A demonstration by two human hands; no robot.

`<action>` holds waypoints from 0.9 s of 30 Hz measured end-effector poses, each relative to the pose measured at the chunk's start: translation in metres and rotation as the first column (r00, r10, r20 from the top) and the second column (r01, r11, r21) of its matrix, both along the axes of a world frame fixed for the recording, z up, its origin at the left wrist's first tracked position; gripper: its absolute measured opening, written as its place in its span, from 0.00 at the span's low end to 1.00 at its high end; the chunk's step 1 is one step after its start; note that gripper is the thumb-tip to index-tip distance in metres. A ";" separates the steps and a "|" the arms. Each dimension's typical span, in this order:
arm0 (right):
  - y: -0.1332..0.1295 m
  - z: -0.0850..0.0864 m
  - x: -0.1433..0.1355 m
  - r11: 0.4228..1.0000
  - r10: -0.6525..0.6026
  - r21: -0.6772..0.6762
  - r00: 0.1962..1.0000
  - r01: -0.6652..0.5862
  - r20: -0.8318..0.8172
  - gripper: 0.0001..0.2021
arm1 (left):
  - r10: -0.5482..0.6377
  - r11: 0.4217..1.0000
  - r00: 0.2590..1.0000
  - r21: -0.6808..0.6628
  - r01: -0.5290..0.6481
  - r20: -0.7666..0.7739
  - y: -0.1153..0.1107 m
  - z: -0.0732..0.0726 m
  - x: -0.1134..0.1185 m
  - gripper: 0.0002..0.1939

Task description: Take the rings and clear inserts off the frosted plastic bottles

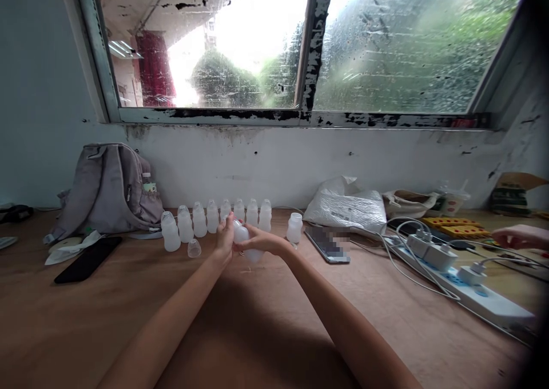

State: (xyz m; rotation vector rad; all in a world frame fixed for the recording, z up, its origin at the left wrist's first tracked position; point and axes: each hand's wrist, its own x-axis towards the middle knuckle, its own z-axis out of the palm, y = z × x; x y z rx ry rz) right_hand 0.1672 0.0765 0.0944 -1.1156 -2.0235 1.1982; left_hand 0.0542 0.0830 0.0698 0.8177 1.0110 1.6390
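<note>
Since steadying it seems to take 2 hands, the left grip [223,240] and right grip [261,240] both clasp a tilted bottle [241,234] just below frame centre, fronting 8 standing bottles [199,223] apparently rowed for order.

My left hand [223,240] and right hand [262,240] cover much of the bottle [241,234] between them, obscuring its full outline; my fingers also mask the lower part of a standing bottle [225,205] behind. Both my forearms [171,326] are cut by the lower edge. At the right edge, another person's hand [520,236] is cropped and blurred. Pixelation veils part of the phone [321,245]; print on the plastic bag [343,206] is too small to read. The window [315,51] continues above the upper edge.
</note>
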 end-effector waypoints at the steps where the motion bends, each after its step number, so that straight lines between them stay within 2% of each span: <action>1: 0.001 -0.001 -0.001 0.999 0.013 0.038 0.998 -0.015 0.059 0.37 | 0.012 1.000 1.000 0.012 -0.012 0.008 0.000 0.000 0.000 0.19; 2: 0.002 -0.002 -0.002 0.997 0.014 0.075 0.994 -0.022 0.111 0.35 | 0.026 0.999 0.999 0.024 -0.027 0.020 0.001 0.001 0.000 0.18; 6: 0.000 -0.004 -0.010 0.962 -0.134 0.268 0.952 0.058 0.274 0.30 | 0.071 0.997 0.996 0.018 -0.072 0.046 0.001 0.003 -0.001 0.17; 10: -0.010 0.003 -0.016 0.900 -0.244 0.433 0.873 0.042 0.423 0.27 | 0.102 0.994 0.992 0.036 -0.105 0.075 -0.004 0.009 0.002 0.16; 17: -0.031 0.022 -0.018 0.857 -0.285 0.515 0.863 0.035 0.416 0.20 | 0.111 0.987 0.989 0.106 -0.121 0.098 -0.019 0.029 0.004 0.17; 20: -0.038 0.027 -0.020 0.843 -0.316 0.536 0.849 0.047 0.423 0.19 | 0.093 0.988 0.983 0.110 -0.111 0.160 -0.024 0.035 0.004 0.15; 27: -0.042 0.029 -0.021 0.851 -0.354 0.521 0.801 0.062 0.482 0.19 | 0.071 0.997 0.972 0.017 -0.076 0.225 -0.027 0.036 0.007 0.15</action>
